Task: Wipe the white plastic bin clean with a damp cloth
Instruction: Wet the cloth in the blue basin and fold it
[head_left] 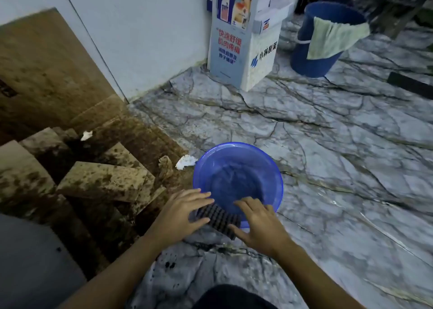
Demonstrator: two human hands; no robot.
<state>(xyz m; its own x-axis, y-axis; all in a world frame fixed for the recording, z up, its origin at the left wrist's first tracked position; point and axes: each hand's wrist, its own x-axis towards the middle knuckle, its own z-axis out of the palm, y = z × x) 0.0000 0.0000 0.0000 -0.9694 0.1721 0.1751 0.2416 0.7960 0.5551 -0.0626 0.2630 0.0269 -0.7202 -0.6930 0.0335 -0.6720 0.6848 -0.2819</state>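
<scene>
A dark, ribbed cloth [219, 217] lies over the near rim of a blue plastic basin [276, 179] that sits on the marble floor. My left hand [182, 215] touches the cloth's left end, with straight fingers above it and the thumb below. At the cloth's right end is my right hand [260, 226], fingers spread and straight, thumb against the cloth's lower edge. The inside of the basin looks dark and wet. I cannot make out a white plastic bin with certainty.
Stained, flattened cardboard [98, 175] covers the floor to the left, by the wall. A white printed display box [241, 39] stands in the corner. Farther right stands a blue bucket [311, 60] with a pale green cloth [332, 36] draped over it. A pale grey surface [35, 266] fills the lower left.
</scene>
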